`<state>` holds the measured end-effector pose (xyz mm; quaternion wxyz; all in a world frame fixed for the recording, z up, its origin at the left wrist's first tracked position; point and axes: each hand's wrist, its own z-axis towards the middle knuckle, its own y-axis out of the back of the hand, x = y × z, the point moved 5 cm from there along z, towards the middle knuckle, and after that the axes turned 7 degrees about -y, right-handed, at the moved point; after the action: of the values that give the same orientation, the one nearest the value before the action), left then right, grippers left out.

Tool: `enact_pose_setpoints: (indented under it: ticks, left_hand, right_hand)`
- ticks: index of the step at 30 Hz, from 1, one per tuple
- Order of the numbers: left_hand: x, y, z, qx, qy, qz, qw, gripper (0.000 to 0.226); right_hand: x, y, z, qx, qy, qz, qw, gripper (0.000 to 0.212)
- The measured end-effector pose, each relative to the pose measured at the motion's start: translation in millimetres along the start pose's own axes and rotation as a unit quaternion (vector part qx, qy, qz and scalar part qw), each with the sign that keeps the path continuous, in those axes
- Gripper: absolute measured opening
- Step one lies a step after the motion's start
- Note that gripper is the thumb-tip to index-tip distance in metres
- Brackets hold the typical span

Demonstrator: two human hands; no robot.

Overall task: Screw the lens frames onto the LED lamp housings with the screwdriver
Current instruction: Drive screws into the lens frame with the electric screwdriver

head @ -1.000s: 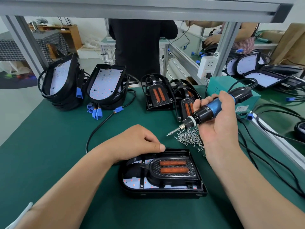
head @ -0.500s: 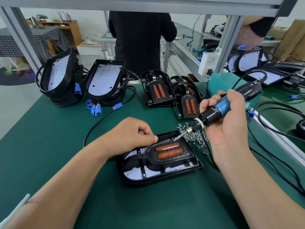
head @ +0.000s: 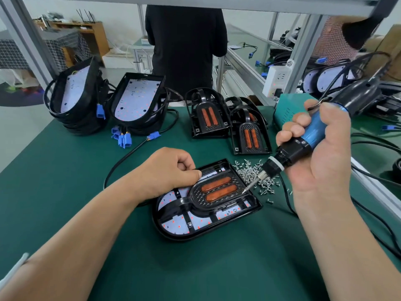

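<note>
A black LED lamp housing (head: 173,234) lies flat on the green mat, with a black lens frame (head: 217,190) holding two orange lenses seated in it. My left hand (head: 167,172) is curled at the housing's far left edge, thumb and fingers pinching the rim. My right hand (head: 321,161) grips the blue and black electric screwdriver (head: 303,140), tilted down to the left. Its bit tip touches the frame's right end, close to the orange lenses. A pile of small silver screws (head: 256,174) lies just right of the housing, under the driver.
Two stacks of lamp housings (head: 76,105) (head: 138,101) with blue connectors (head: 123,137) stand at the back left. Spare lens frames (head: 208,116) (head: 249,135) lean behind the work. A green power box (head: 286,109) and black cables (head: 379,148) occupy the right. A person in black (head: 184,40) stands beyond the bench.
The housing has turned counter-clockwise under my left hand. The screwdriver has come down from above the screw pile, and its tip is now on the lens frame's right end.
</note>
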<state>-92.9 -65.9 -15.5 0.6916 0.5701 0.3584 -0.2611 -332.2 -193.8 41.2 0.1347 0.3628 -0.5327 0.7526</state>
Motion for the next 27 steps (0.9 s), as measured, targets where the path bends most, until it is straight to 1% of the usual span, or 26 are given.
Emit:
enact_pose_setpoints:
  ticks: [4,13,21,27]
  left_hand:
    - [-1,-1,0,0.001,0.003,-0.001,1.000,0.023]
    - [-1,-1,0,0.003,0.003,-0.003,1.000,0.022]
    - [-3,-1,-1,0.002,0.010,0.004,1.000,0.026]
    - [-4,-1,-1,0.005,0.009,0.008,1.000,0.026]
  right_hand:
    - [7,-5,-2,0.022,0.009,-0.026,0.999,0.013]
    - [-1,-18,-7,0.072,-0.001,-0.083,0.994,0.015]
    - [-4,-21,-7,0.086,-0.011,-0.096,0.992,0.015]
    - [-5,-25,-10,0.125,-0.006,-0.104,0.987,0.015]
